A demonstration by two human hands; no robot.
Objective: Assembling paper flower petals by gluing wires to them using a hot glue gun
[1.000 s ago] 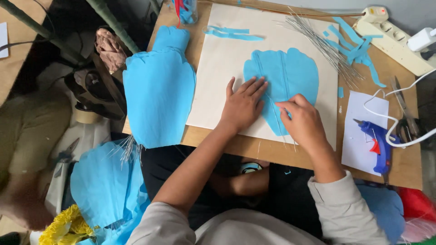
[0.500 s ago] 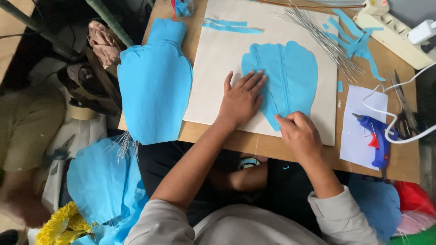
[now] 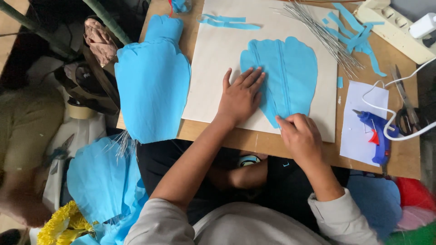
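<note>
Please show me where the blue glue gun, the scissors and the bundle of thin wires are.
blue glue gun point(image 3: 378, 136), head view, on its body above the handle.
scissors point(image 3: 405, 111), head view, near the pivot of the blades.
bundle of thin wires point(image 3: 324, 38), head view, on the middle of the strands.

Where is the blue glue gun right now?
In the head view, the blue glue gun lies on a white sheet of paper at the table's right side, just right of the right hand and left of the scissors.
</note>
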